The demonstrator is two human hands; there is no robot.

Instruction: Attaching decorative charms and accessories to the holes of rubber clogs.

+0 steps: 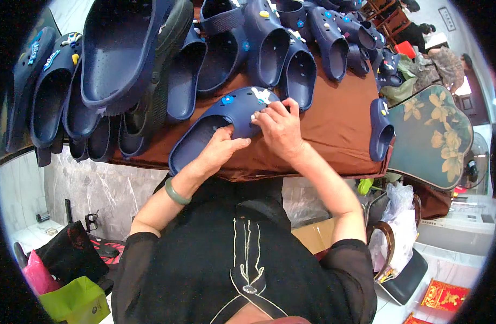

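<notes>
A navy blue clog (pixel 238 114) lies slanted on the brown cloth (pixel 334 127) in front of me, its toe pointing away to the right. My left hand (pixel 222 150) grips it, fingers reaching into the foot opening and partly hidden, thumb outside. At the toe, my right hand (pixel 281 129) is closed in a pinch on a small white shoe charm (pixel 254 118) against the upper; the fingers cover part of it. A blue flower charm (pixel 227 100) and a white figure charm (pixel 262 96) sit on the same upper.
More navy clogs with charms (pixel 269 43) crowd the far side and left, some stacked, including a large one (pixel 118 54). A single clog (pixel 382 129) stands at the right edge. Beyond it is a flowered chair back (pixel 429 135). Bags (pixel 70 259) lie on the lower left floor.
</notes>
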